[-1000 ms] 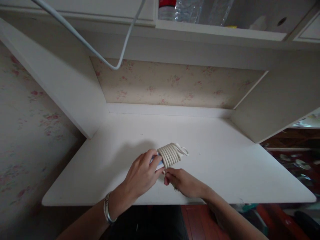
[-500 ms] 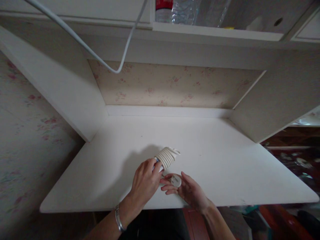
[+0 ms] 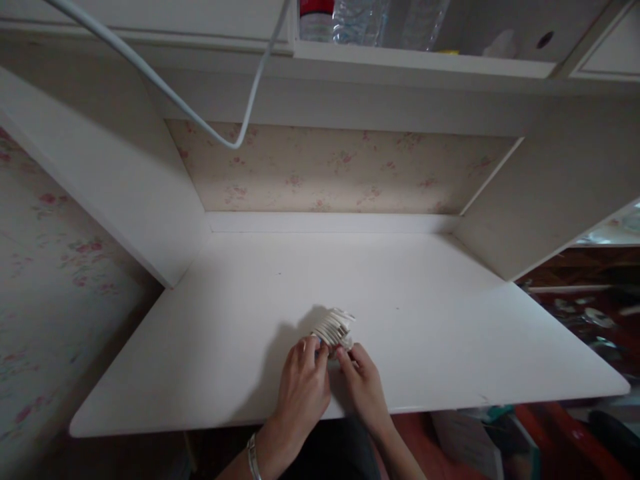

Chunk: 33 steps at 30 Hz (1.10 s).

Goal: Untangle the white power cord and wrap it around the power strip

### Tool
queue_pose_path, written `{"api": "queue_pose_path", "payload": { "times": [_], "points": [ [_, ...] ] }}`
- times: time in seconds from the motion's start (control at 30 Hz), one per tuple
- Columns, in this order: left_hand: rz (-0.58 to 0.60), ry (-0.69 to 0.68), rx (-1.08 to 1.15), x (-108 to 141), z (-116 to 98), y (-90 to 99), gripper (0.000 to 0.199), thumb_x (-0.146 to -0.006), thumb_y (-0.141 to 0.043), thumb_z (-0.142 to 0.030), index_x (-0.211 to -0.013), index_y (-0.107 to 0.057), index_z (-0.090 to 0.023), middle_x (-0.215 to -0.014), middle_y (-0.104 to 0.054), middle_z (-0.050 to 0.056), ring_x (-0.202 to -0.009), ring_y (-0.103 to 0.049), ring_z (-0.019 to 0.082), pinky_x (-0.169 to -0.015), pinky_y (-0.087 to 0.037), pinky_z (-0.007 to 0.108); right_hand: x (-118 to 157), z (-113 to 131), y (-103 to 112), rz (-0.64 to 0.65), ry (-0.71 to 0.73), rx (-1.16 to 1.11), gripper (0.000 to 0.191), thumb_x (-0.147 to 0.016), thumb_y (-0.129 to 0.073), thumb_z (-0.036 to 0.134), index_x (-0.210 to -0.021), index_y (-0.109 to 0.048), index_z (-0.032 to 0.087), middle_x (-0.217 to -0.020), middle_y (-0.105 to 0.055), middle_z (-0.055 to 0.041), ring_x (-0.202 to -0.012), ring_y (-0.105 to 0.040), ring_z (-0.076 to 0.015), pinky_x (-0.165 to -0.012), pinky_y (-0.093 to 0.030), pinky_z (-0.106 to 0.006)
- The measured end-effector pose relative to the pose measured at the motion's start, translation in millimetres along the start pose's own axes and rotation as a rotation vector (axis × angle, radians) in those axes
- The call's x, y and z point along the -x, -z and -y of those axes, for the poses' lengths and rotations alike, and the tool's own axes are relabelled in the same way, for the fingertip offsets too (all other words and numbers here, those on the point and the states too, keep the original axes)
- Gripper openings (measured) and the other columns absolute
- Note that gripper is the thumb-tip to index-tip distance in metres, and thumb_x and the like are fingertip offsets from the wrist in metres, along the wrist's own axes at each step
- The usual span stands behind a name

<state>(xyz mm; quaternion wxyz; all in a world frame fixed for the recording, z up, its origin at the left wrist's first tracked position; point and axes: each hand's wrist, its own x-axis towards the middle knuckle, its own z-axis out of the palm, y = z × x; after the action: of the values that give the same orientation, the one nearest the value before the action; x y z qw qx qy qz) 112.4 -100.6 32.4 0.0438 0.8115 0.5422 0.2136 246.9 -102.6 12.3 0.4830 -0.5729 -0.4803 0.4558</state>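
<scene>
A white power cord, wound in tight loops round a body with a bit of blue and white showing, is held just above the desk's front part. My left hand is closed round its near left end. On the right side of the coil is the cord's white plug, its prongs pointing up and away. My right hand pinches the plug between thumb and fingers, close against the loops. My fingers hide the lower part of the bundle.
The white desk has a side panel at each end and a papered back wall. A thin white bent rod hangs at upper left. Plastic bottles stand on the shelf above. Boxes lie below right.
My right hand has turned over from palm-up with the plug lying on it to pinching the plug against the coil. The left hand keeps its hold, and the bundle sits slightly lower.
</scene>
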Motion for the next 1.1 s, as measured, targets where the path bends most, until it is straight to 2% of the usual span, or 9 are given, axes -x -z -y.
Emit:
{"api": "queue_pose_path", "payload": {
  "times": [0.17, 0.3, 0.37, 0.5, 0.6, 0.7, 0.83, 1.0, 1.1],
  "points": [
    [0.013, 0.015, 0.011, 7.5, -12.2, -7.4, 0.048, -0.079, -0.05, -0.005, -0.126, -0.052, -0.018, -0.119, -0.052, 0.01, -0.113, -0.048, 0.026, -0.099, -0.045, 0.043, -3.4, -7.7, -5.0, -0.19, -0.133, -0.105, 0.039, -0.084, -0.052, 0.056, -0.08, -0.058, 0.018, -0.071, -0.062, -0.002, -0.071, -0.059, -0.0178, -0.067, -0.047, -0.027],
    [0.013, 0.01, 0.007, 10.6, -15.2, -10.0, 0.05, -0.078, -0.05, -0.005, -0.127, -0.052, -0.017, -0.122, -0.053, 0.01, -0.113, -0.049, 0.026, -0.098, -0.047, 0.042, -8.6, -8.9, -2.1, -0.342, -0.189, -0.291, 0.048, -0.077, -0.064, 0.053, -0.109, -0.046, 0.021, -0.068, -0.063, 0.0024, -0.061, -0.06, -0.0165, -0.061, -0.05, -0.028],
    [0.01, 0.015, 0.009, 12.8, -17.1, -12.3, 0.052, -0.078, -0.05, -0.006, -0.128, -0.051, -0.017, -0.124, -0.053, 0.01, -0.115, -0.05, 0.027, -0.098, -0.047, 0.043, -10.4, -8.2, -0.9, -0.369, -0.168, -0.303, 0.053, -0.077, -0.065, 0.052, -0.114, -0.04, 0.023, -0.069, -0.063, 0.0034, -0.058, -0.061, -0.0162, -0.059, -0.05, -0.028],
    [-0.031, -0.024, 0.005, 21.1, -21.5, -20.7, 0.046, -0.083, -0.051, -0.017, -0.129, -0.052, -0.016, -0.13, -0.052, 0.011, -0.12, -0.048, 0.029, -0.097, -0.05, 0.041, -12.6, -6.8, 1.6, -0.35, -0.103, -0.081, 0.038, -0.081, -0.056, 0.055, -0.098, -0.054, 0.021, -0.072, -0.065, -0.0005, -0.059, -0.061, -0.0166, -0.056, -0.048, -0.026],
    [-0.074, -0.092, -0.018, 28.5, -22.9, -26.2, 0.045, -0.086, -0.051, -0.026, -0.129, -0.052, -0.014, -0.136, -0.049, 0.012, -0.124, -0.046, 0.03, -0.096, -0.051, 0.039, -15.4, -6.2, 4.4, -0.324, -0.12, 0.04, 0.041, -0.084, -0.05, 0.055, -0.101, -0.06, 0.02, -0.079, -0.069, -0.004, -0.06, -0.062, -0.018, -0.058, -0.049, -0.029],
    [-0.091, -0.137, -0.042, 34.0, -22.2, -28.2, 0.049, -0.085, -0.052, -0.027, -0.131, -0.05, -0.012, -0.141, -0.045, 0.012, -0.125, -0.046, 0.031, -0.094, -0.052, 0.037, -19.8, -4.7, 5.8, -0.289, -0.134, 0.073, 0.046, -0.085, -0.047, 0.051, -0.111, -0.063, 0.018, -0.097, -0.07, -0.0089, -0.084, -0.065, -0.0221, -0.075, -0.05, -0.032],
    [-0.091, -0.222, -0.026, 37.9, -19.9, -31.6, 0.046, -0.085, -0.053, -0.025, -0.128, -0.053, -0.012, -0.14, -0.047, 0.012, -0.124, -0.047, 0.031, -0.094, -0.052, 0.037, -23.2, 1.9, 0.1, -0.222, -0.126, 0.199, 0.054, -0.082, -0.049, 0.049, -0.122, -0.06, 0.015, -0.12, -0.061, -0.0116, -0.113, -0.055, -0.0252, -0.099, -0.039, -0.036],
    [-0.09, -0.23, 0.158, 36.7, -13.4, -37.0, 0.034, -0.083, -0.052, -0.017, -0.116, -0.061, -0.018, -0.124, -0.059, 0.009, -0.116, -0.053, 0.027, -0.094, -0.053, 0.037, -20.2, 8.9, -9.8, -0.142, -0.014, 0.516, 0.076, -0.067, -0.066, 0.043, -0.134, -0.047, 0.013, -0.112, -0.058, -0.0132, -0.103, -0.055, -0.0272, -0.092, -0.042, -0.036],
    [0.019, -0.303, 0.346, 33.8, -7.4, -28.6, 0.028, -0.086, -0.045, -0.01, -0.097, -0.067, -0.022, -0.107, -0.067, 0.005, -0.106, -0.059, 0.02, -0.094, -0.053, 0.031, -20.3, 7.7, -10.8, -0.102, 0.019, 0.587, 0.076, -0.064, -0.067, 0.036, -0.134, -0.046, 0.015, -0.109, -0.057, -0.0123, -0.096, -0.056, -0.0271, -0.087, -0.044, -0.037]
  ]
}}
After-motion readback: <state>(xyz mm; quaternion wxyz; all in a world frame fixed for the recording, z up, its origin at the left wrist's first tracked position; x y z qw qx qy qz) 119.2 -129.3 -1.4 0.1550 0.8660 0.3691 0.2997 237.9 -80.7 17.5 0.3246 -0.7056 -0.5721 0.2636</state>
